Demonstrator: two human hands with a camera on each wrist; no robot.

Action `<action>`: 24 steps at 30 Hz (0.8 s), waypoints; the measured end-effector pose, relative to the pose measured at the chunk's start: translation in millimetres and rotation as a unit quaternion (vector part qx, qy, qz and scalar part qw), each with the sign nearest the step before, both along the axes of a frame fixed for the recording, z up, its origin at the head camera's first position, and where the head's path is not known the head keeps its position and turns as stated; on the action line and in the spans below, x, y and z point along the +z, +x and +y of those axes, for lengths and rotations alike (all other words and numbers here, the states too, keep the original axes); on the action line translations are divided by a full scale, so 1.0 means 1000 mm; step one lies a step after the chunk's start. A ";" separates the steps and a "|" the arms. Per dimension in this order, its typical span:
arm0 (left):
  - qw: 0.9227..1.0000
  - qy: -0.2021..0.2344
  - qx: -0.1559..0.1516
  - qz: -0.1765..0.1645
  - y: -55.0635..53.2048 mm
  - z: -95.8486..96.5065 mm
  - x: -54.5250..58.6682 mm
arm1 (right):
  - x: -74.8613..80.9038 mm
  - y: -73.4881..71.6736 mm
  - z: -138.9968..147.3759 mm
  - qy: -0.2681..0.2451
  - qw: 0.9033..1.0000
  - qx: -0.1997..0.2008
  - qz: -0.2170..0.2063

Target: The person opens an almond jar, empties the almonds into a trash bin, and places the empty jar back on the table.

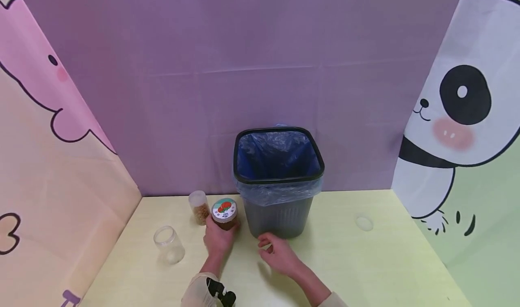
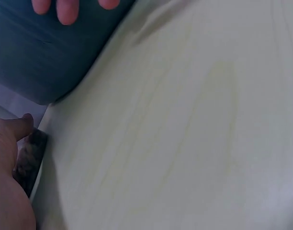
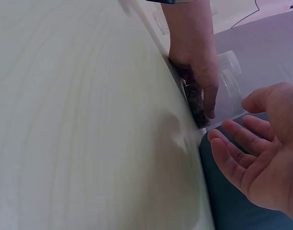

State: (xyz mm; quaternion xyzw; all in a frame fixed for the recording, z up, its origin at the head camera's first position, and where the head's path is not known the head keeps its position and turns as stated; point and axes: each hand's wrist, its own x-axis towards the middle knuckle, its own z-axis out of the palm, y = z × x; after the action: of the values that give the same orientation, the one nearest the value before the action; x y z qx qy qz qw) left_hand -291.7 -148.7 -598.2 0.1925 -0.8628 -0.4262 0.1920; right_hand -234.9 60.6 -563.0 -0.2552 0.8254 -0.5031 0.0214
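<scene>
My left hand grips a clear lidded jar low on its sides. The jar stands upright on the table, with dark contents and red fruit pictured on its lid. In the right wrist view the jar's dark contents show beside my left thumb and fingers. My right hand hovers in front of a grey trash bin, its fingers loosely bent and holding nothing. The right wrist view shows this hand with its palm bare. A blue bag lines the bin, folded over its black rim.
Left of the held jar stands a clear container of brown bits. An uncapped clear jar is nearer the front left. A translucent round lid lies flat on the right of the pale table. A purple cloth hangs behind.
</scene>
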 end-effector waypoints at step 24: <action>0.992 0.066 -0.057 0.092 0.054 -0.005 0.026 | 0.090 0.030 0.041 0.043 0.997 0.051 0.049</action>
State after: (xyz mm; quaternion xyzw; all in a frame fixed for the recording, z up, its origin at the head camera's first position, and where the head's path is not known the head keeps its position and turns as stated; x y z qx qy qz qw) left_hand -237.4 -153.8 -571.7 0.1148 -0.8211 -0.5081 0.2332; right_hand -204.7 101.3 -473.0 -0.3201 0.8324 -0.4520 0.0175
